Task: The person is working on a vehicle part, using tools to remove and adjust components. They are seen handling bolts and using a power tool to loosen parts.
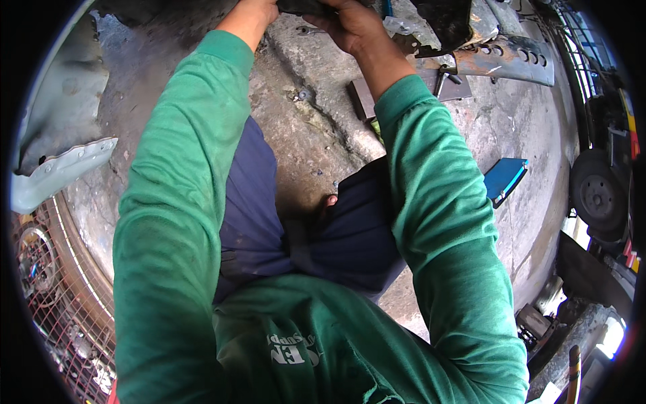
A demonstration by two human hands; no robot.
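Both my arms, in green sleeves, reach forward to the top edge of the picture. There a dark, blackish part (304,7) lies between my hands, mostly cut off by the edge, so its kind does not show. My left hand (259,9) grips its left side, with most of the fingers out of the picture. On the other side my right hand (351,28) is closed on it, the thumb side pointing left. Below them on the concrete lies a small open-end wrench (309,30), touched by neither hand.
A rusty metal beam with holes (506,62) lies front right, near a hammer-like tool (444,79) and a brown box (363,101). A blue flat case (506,182) rests at right, before a wheel (597,195). Grey bent sheet metal (64,165) and red mesh (67,296) stand left.
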